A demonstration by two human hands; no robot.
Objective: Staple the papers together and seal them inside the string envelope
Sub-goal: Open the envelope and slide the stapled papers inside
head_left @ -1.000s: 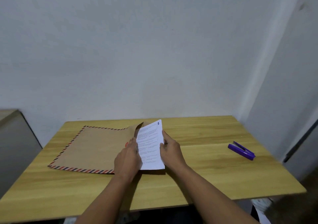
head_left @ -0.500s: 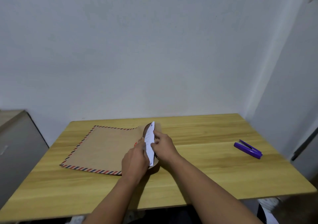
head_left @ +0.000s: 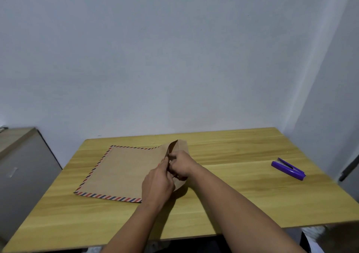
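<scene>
A brown string envelope (head_left: 124, 171) with a red-and-blue striped border lies flat on the wooden table (head_left: 242, 198), its mouth to the right. Its flap (head_left: 179, 145) stands up at that end. My left hand (head_left: 157, 183) pinches the upper layer at the mouth. My right hand (head_left: 181, 165) is curled at the opening with its fingertips tucked inside. The papers are out of sight, hidden in the envelope and behind my hands. A purple stapler (head_left: 288, 168) lies far to the right, away from both hands.
A grey cabinet (head_left: 21, 167) stands against the table's left side. A white wall rises directly behind the table, and another wall closes in on the right past the stapler.
The white papers, half out a second ago, have slid fully into the envelope. My right hand followed them left to the mouth, and the flap now stands up behind it.
</scene>
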